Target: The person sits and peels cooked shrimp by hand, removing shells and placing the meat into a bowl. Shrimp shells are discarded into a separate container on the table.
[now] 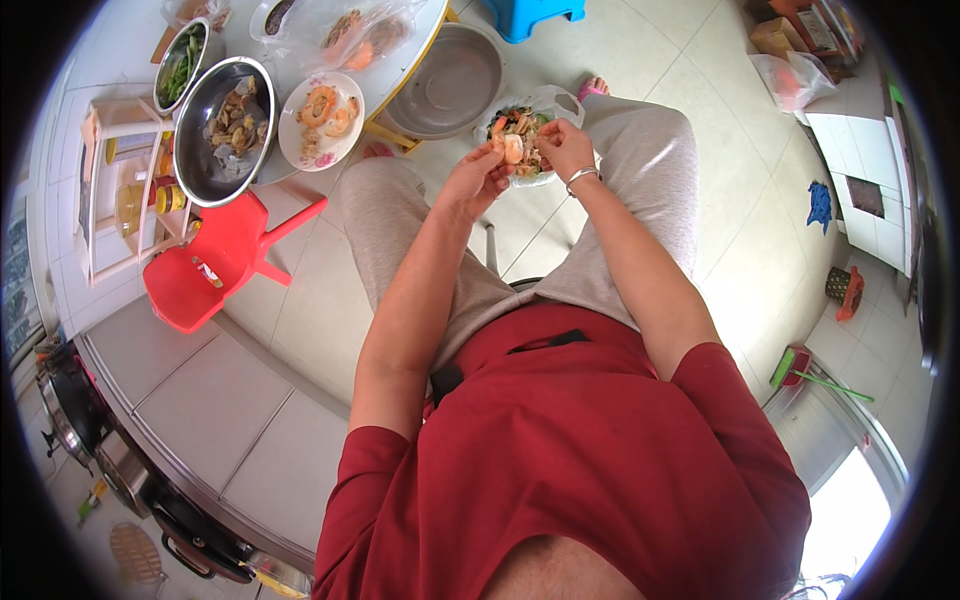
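Observation:
Between the thumb and fingers of my left hand [478, 174] is a cooked orange-and-white shrimp [513, 148]. My right hand [564, 150], with a bangle at the wrist, is just to the right of the shrimp, fingertips pinched; whether they hold a bit of shell cannot be made out. Below both hands a plastic-lined container [551, 97] holds shells and food scraps. On the table at upper left, a floral plate [291, 127] carries several shrimp. Beside it, a steel bowl [196, 161] contains what look like shellfish pieces. A clear plastic bag [386, 22] with more shrimp lies behind the plate.
A large metal basin [450, 82] is beside the table [431, 30]. The red plastic chair [225, 232] stands at the left, near a white shelf rack [94, 202] with jars. Top centre is a blue stool [532, 15]. A broom and dustpan [793, 367] are at the right.

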Tool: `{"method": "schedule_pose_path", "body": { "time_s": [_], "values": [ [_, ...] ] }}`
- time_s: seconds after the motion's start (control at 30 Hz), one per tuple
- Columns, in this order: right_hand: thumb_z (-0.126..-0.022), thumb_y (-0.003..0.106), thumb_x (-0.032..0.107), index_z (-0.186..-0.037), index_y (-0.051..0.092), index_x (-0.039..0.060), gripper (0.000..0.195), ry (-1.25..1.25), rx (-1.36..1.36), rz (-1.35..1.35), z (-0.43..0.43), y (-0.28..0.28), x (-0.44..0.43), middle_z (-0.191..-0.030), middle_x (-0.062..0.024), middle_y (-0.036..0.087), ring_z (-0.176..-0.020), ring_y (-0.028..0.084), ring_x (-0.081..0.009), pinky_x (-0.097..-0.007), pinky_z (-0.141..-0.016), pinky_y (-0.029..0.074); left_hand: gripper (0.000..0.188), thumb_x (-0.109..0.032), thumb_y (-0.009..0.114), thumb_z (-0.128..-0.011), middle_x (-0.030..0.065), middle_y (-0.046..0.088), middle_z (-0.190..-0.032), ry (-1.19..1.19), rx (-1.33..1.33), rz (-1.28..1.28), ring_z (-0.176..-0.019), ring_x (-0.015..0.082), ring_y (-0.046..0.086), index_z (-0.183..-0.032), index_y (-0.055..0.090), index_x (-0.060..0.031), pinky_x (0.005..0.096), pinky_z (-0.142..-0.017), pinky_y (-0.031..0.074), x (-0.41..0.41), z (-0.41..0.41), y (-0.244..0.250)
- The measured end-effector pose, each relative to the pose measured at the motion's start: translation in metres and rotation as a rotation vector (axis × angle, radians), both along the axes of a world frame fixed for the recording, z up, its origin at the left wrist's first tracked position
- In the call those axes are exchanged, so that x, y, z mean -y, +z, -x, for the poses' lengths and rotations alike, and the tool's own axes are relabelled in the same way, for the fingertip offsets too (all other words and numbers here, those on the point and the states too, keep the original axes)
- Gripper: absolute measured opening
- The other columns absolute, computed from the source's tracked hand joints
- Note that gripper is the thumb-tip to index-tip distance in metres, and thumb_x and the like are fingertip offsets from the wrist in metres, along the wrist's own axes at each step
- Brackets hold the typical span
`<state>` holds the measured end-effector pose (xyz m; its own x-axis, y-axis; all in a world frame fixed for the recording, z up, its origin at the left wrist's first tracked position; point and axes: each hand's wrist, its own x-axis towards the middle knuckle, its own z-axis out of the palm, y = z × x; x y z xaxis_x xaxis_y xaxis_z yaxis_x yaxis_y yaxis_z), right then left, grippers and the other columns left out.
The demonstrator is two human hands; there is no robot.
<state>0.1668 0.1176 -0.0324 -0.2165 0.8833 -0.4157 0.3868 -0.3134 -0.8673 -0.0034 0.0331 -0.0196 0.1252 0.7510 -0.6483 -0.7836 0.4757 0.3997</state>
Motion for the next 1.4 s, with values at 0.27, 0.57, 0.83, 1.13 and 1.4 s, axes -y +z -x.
{"method": "schedule_pose_path", "body": {
  "time_s": [0.27,0.57,0.83,1.13,1.4],
  "values": [
    [-0.081,0.065,0.015,-0.102,0.062,0.0017,0.025,0.141,0.238,-0.670,-0.002,-0.027,-0.001,-0.081,-0.0025,0.065,-0.078,0.064,-0.0127,-0.0264,-0.075,0.051,0.016,-0.003,0.058,-0.089,0.0141,0.063,-0.099,0.133,-0.088,0.002,-0.091,0.0256,0.066,-0.103,0.053,0.0032,0.0328,-0.083,0.058,-0.004,-0.006,0.004],
    [-0.072,0.073,0.025,-0.087,0.067,-0.0012,0.031,0.078,-0.070,0.006,0.010,0.013,0.014,-0.082,-0.0066,0.068,-0.074,0.063,-0.0114,-0.0250,-0.069,0.051,0.018,0.000,0.068,-0.081,0.0118,0.064,-0.091,0.148,-0.391,-0.058,-0.081,0.0201,0.067,-0.094,0.056,0.0020,0.0302,-0.077,0.058,-0.003,-0.016,0.005],
    [-0.074,0.068,0.013,-0.090,0.065,-0.0021,0.022,0.087,0.007,-0.056,0.013,0.010,0.016,-0.080,-0.0038,0.067,-0.071,0.060,-0.0077,-0.0226,-0.066,0.050,0.014,0.002,0.070,-0.079,0.0092,0.066,-0.083,0.132,-0.754,-0.173,-0.071,0.0144,0.065,-0.088,0.060,0.0032,0.0242,-0.070,0.055,-0.002,-0.029,-0.001],
    [-0.077,0.065,0.008,-0.088,0.064,-0.0031,0.015,0.059,-0.140,0.006,0.007,-0.001,0.013,-0.077,-0.0050,0.066,-0.066,0.062,-0.0092,-0.0229,-0.060,0.052,0.020,-0.006,0.064,-0.086,0.0116,0.063,-0.095,0.235,-0.419,-0.029,-0.087,0.0196,0.065,-0.102,0.054,0.0024,0.0357,-0.081,0.057,0.000,-0.023,0.005],
    [-0.078,0.064,0.007,-0.087,0.062,-0.0035,0.014,-0.026,-0.215,0.104,0.007,0.003,0.016,-0.075,-0.0065,0.066,-0.064,0.063,-0.0106,-0.0243,-0.058,0.053,0.018,-0.010,0.051,-0.095,0.0119,0.060,-0.101,0.227,-0.038,0.013,-0.088,0.0211,0.062,-0.109,0.052,0.0012,0.0357,-0.082,0.056,0.000,-0.014,-0.003]
  ]
}}
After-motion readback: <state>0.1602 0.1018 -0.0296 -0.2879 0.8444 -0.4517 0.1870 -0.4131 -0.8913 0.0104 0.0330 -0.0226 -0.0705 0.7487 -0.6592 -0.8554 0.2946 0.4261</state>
